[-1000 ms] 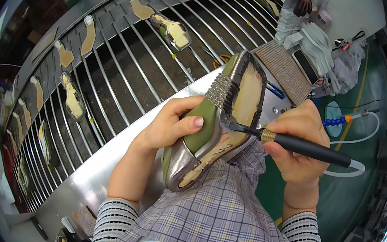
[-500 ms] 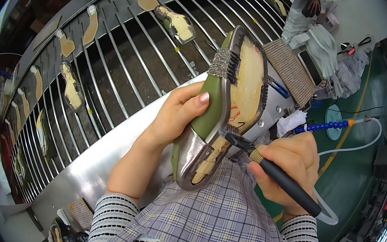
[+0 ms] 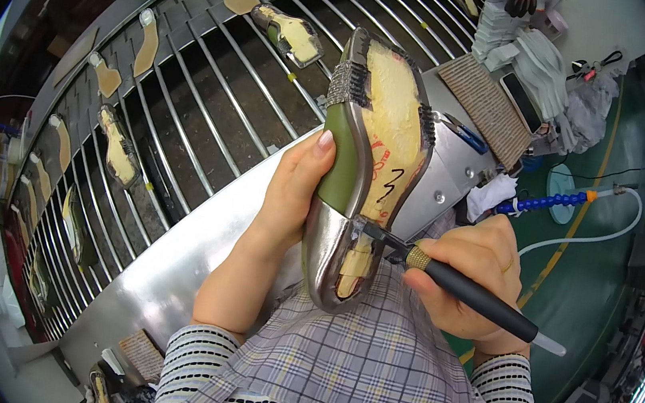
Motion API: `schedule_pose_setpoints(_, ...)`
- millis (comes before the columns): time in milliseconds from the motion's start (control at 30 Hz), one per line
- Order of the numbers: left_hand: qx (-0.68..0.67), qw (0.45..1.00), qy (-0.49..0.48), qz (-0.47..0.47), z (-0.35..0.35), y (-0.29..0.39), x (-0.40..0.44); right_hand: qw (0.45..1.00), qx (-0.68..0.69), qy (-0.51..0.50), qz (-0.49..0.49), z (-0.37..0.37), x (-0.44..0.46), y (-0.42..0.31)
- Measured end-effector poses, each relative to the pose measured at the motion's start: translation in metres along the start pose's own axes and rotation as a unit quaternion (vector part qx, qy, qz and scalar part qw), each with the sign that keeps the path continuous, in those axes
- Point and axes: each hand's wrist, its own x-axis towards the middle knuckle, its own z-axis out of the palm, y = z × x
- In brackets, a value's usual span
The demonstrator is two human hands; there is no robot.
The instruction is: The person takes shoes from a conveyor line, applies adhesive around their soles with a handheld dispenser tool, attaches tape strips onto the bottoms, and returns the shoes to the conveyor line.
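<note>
My left hand [image 3: 292, 186] grips a green and metallic-silver shoe [image 3: 332, 150] by its side, thumb on the green upper. The shoe is bottom up, toe end away from me. Its pale underside [image 3: 395, 102] carries a black handwritten "3" and red print, with dark folded edges round it. My right hand [image 3: 474, 276] is closed round a black-handled tool [image 3: 479, 300] with a knurled brass collar. The tool's small dark head touches the edge of the underside near the heel. A translucent piece shows at the handle's rear end.
A metal roller rack [image 3: 189, 105] on the left bears tan insoles [image 3: 146, 47] and more shoes [image 3: 290, 35]. To the right lie a ribbed brown pad [image 3: 487, 105], a phone [image 3: 518, 101], blue-handled scissors [image 3: 467, 136] and white gloves [image 3: 511, 43]. A blue jointed hose [image 3: 543, 206] stands beyond.
The shoe has turned in my left hand, so more of its underside faces me and the "3" shows fully. The tool's head has shifted slightly left and down towards the heel.
</note>
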Motion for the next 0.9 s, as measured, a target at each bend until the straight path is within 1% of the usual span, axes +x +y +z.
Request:
schedule_pose_setpoints(200, 0.007, 1.0, -0.009, -0.001, -0.004, -0.002, 0.003, 0.999, 0.027, -0.023, 0.004, -0.002, -0.001, 0.001)
schedule_pose_setpoints(333, 0.012, 1.0, -0.012, 0.005, -0.002, -0.001, 0.005, 0.996, 0.063, -0.056, -0.024, -0.003, -0.005, 0.001)
schedule_pose_setpoints(400, 0.0, 1.0, -0.007, -0.001, -0.001, -0.002, 0.006, 0.993, 0.081, -0.073, -0.047, -0.003, -0.006, -0.001)
schedule_pose_setpoints(433, 0.0, 1.0, -0.006, -0.002, 0.0, -0.003, 0.006, 0.993, 0.081, -0.073, -0.046, -0.004, -0.006, -0.001)
schedule_pose_setpoints(500, 0.005, 1.0, 0.025, -0.011, 0.002, -0.006, 0.006, 0.992, 0.09, -0.089, -0.03, -0.007, -0.006, -0.001)
schedule_pose_setpoints(533, 0.005, 1.0, 0.024, -0.013, 0.002, -0.007, 0.006, 0.993, 0.086, -0.063, -0.041, -0.008, -0.001, 0.0)
schedule_pose_setpoints(633, -0.001, 0.999, 0.025, -0.031, 0.003, -0.009, 0.007, 0.999, 0.034, -0.029, 0.009, -0.006, -0.004, 0.008)
schedule_pose_setpoints(767, -0.014, 0.999, 0.016, -0.043, 0.001, -0.011, 0.007, 0.999, 0.024, -0.023, 0.023, -0.004, -0.005, 0.008)
schedule_pose_setpoints(833, -0.018, 0.999, 0.017, -0.046, 0.001, -0.012, 0.008, 0.998, 0.055, -0.031, 0.028, -0.003, -0.007, 0.008)
schedule_pose_setpoints(900, -0.001, 0.999, 0.015, -0.029, 0.002, -0.011, 0.01, 0.997, 0.07, -0.037, 0.02, -0.005, -0.004, 0.006)
